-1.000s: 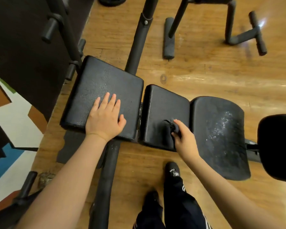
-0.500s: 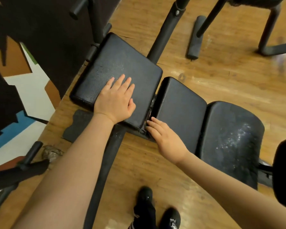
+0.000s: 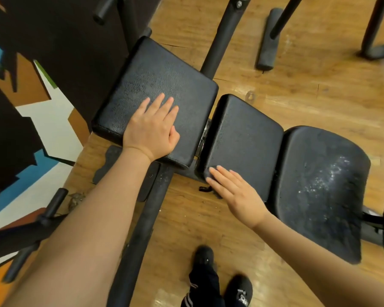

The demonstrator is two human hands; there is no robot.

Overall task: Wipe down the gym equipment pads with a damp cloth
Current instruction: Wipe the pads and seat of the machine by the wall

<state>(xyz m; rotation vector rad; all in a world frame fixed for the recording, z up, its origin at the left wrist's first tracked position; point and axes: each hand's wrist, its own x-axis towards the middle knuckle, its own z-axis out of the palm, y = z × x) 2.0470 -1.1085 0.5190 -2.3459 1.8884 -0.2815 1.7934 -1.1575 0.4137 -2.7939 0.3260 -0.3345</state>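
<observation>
- Head view looks down on a wooden floor point(image 3: 297, 107) that fills most of the scene, with a painted wall point(image 3: 38, 120) in blue, white, brown and black at the left.
- Black gym bench frame point(image 3: 142, 218) runs from the near left up toward the far side, its tube passing under the pads; more black frame legs point(image 3: 375, 29) stand at the far right, well apart from me.
- Right pad point(image 3: 324, 187), the largest of the three, lies at the right and shows whitish speckles on its skin.
- Left pad point(image 3: 162, 91), square and pebbled, sits at the far left of the row, just beside the middle pad.
- Middle pad point(image 3: 246, 138) lies between the other two, touching the right pad along one edge.
- My left hand point(image 3: 151, 129) rests flat on the near part of the left pad, its fingers point(image 3: 162, 103) straight, close together and holding nothing.
- My right hand point(image 3: 235, 191) lies on the near left corner of the middle pad, fingers point(image 3: 220, 176) straight and slightly spread, gripping nothing that I can see.
- My shoes point(image 3: 239, 291), black, stand on the floor at the near edge.
- Something small and dark point(image 3: 204, 189) shows just beside my right fingertips below the pad; I cannot tell if it is the cloth.
</observation>
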